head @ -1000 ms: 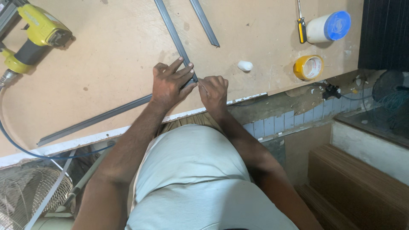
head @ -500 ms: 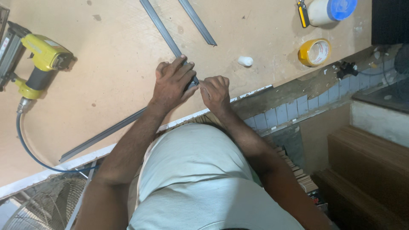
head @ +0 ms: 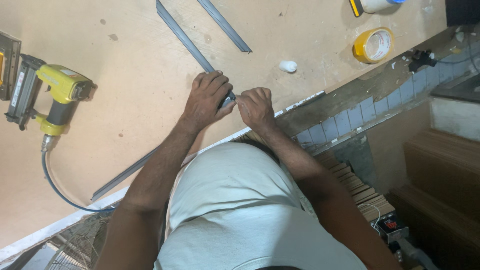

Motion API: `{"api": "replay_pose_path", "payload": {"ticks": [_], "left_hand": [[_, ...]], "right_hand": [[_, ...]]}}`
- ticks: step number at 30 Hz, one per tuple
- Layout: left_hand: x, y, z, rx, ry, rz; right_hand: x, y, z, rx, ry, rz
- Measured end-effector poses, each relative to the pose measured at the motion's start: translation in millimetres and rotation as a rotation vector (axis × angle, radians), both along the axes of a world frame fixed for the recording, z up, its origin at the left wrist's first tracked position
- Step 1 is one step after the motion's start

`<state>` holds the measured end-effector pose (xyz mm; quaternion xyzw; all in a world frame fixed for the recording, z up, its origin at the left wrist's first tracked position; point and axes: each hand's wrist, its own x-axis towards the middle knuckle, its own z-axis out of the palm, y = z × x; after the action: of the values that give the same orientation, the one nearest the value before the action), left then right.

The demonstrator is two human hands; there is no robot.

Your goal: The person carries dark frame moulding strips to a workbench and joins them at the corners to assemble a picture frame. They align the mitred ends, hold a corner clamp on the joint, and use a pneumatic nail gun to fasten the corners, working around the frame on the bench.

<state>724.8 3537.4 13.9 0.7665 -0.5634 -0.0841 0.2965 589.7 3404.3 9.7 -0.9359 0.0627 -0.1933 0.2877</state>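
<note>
On a brown board tabletop (head: 125, 100), two grey metal strips meet at a corner under my hands. My left hand (head: 206, 98) presses down on the joint, covering the end of the strip (head: 182, 36) that runs up and left. The second strip (head: 127, 172) runs from under my left forearm toward the table's lower left edge. My right hand (head: 255, 107) pinches the corner from the right, fingers closed on the strip ends. The joint itself is hidden by my fingers.
A yellow air nailer (head: 47, 97) with a blue hose (head: 57, 187) lies at the left. A third grey strip (head: 225, 25), a small white lump (head: 287, 65), a yellow tape roll (head: 373, 45) and a white container (head: 372, 5) lie farther back. Tiled ledge (head: 345, 120) at right.
The view has drifted so everything sits farther right and down in frame. My hands stay on the strip corner, barely changing their grip.
</note>
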Motion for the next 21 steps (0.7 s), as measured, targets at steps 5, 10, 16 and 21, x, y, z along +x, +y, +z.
{"api": "replay_pose_path", "payload": {"ticks": [5, 10, 16, 21], "left_hand": [[1.1, -3.4, -4.0, 0.021, -0.031, -0.014], [-3.3, 10.2, -7.5, 0.054, -0.043, -0.038], [-6.9, 25.4, -11.1, 0.013, 0.002, 0.004], [-4.9, 31.5, -10.0, -0.012, 0.08, 0.014]], "right_hand": [[-3.9, -2.3, -3.4, -0.016, 0.003, 0.002], [-7.1, -1.7, -10.2, -0.102, 0.012, 0.083], [-12.6, 5.0, -18.9, -0.118, -0.008, 0.12], [-14.5, 11.6, -18.6, 0.005, -0.009, 0.056]]}}
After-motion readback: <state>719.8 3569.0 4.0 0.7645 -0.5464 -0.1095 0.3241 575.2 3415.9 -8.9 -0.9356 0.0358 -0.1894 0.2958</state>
